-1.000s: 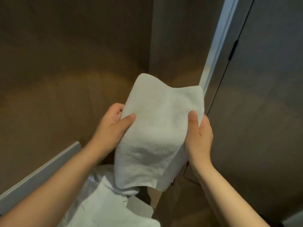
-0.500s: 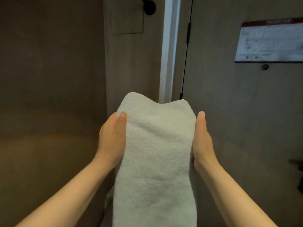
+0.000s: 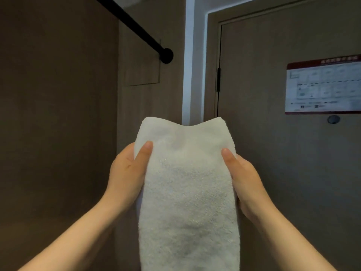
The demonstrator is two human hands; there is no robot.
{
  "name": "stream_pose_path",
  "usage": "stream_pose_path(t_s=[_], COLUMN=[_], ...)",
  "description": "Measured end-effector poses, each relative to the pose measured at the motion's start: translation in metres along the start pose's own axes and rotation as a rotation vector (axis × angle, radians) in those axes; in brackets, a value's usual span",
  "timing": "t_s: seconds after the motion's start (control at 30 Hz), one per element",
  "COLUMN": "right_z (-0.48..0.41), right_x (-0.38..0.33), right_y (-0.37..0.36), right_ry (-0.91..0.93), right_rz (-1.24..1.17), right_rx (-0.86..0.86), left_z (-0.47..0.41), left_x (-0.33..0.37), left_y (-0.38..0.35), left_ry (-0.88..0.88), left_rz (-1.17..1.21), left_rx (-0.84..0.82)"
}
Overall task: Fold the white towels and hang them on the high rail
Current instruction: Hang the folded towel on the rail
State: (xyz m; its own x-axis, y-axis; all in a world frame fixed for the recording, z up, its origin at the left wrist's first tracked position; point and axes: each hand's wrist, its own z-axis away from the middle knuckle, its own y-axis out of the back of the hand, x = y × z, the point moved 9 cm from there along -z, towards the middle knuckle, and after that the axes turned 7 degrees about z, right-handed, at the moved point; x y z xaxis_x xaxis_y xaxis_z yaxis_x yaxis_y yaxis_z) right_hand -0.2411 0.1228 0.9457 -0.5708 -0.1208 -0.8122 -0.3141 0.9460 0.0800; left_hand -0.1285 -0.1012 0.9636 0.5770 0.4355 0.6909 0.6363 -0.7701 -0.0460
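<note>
Towel (image 3: 187,192), white and folded into a long narrow band, hangs upright in the middle of the view, its top edge dipping a little between two raised corners and its lower end running off the bottom of the picture. Both bare forearms reach up to it from the lower corners. The left hand (image 3: 127,173) grips the towel's left edge near the top, with the thumb (image 3: 144,153) laid flat on the front face and the other fingers hidden behind the cloth. The right hand (image 3: 246,178) holds the opposite edge at about the same height in the same way — thumb (image 3: 228,157) on the front, fingers out of sight behind — so each hand pinches the fabric between thumb and fingers. Above and to the left, well apart from the towel, a black rail (image 3: 132,26) slants down from the top of the frame to a round black mount (image 3: 166,55) on a brown panelled wall (image 3: 58,114); the towel is not on it. A pale vertical strip (image 3: 188,65) separates that wall from a brown door (image 3: 273,173) on the right. On the door hangs a red-bordered notice (image 3: 322,87), its print too small to read, with a small round fitting (image 3: 333,119) just below it. A dark hinge (image 3: 218,79) shows on the door's left edge.
</note>
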Motion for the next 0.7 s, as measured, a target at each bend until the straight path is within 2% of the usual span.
stream_pose_path(t_s=[0.1,0.23,0.4,0.57,0.7], right_z=[-0.037,-0.091,-0.177,-0.24,-0.277], right_x=[0.002,-0.014,-0.02,-0.015,-0.009], right_y=[0.0,0.004,-0.007,-0.017,-0.028], right_ry=[0.068,0.26,0.218,0.187,0.193], right_rz=[0.059,0.34,0.572,0.379,0.127], right_rx=[0.018,0.163,0.121,0.13,0.125], left_z=[-0.029,-0.073,-0.14,-0.193,-0.224], left_x=[-0.008,-0.012,-0.014,-0.001,0.013], left_y=[-0.002,-0.006,0.001,0.003,-0.001], left_ry=[-0.023,-0.075,-0.129,-0.198,-0.213], left_rz=[0.051,0.108,0.044,-0.084,-0.069], left_rx=[0.075,0.095,0.104,0.065,0.097])
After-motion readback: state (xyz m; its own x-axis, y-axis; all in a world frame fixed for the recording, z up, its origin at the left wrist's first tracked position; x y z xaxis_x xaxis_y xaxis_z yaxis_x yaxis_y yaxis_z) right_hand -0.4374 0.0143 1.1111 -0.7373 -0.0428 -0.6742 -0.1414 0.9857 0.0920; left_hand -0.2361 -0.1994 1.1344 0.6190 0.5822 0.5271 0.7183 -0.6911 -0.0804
